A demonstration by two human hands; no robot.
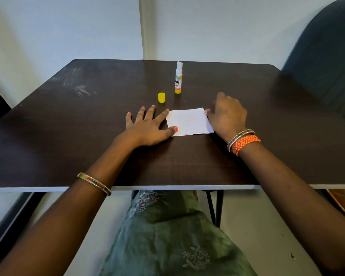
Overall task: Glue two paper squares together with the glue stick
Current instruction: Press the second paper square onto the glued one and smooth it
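Note:
A white paper square [188, 122] lies flat on the dark table [88, 136]; a second sheet's edge shows under its right side. My left hand [149, 126] rests flat with fingers spread, its thumb pressing the paper's left lower corner. My right hand [226, 114] sits at the paper's right edge, fingertips touching that edge; it is slightly blurred. Behind the paper the glue stick [178, 78] stands upright, uncapped, with its white glue extended. Its yellow cap [161, 97] stands to its left.
A dark chair back [327, 46] stands at the right beyond the table. The white wall [68, 26] lies just behind the table's far edge. The white front edge of the table [28, 189] crosses above my lap.

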